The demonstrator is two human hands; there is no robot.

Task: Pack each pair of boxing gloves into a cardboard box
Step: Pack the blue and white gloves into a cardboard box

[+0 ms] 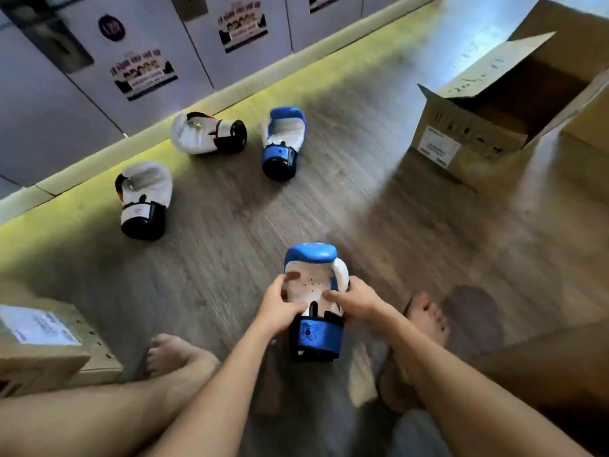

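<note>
I hold a blue and white boxing glove (313,275) palm up just above the floor, its blue cuff marked 6 towards me. My left hand (279,300) grips its left side and my right hand (357,300) its right side near the thumb. A second blue and white glove (283,140) lies on the floor farther off. Two white and black gloves (207,132) (145,196) lie to the left near the wall. An open cardboard box (474,136) stands at the far right, its flaps up and its inside dark.
Another cardboard box (49,347) with a white label sits at my near left. White lockers (148,61) with posters line the far wall above a pale skirting. My bare feet (178,357) (425,318) rest on the wooden floor.
</note>
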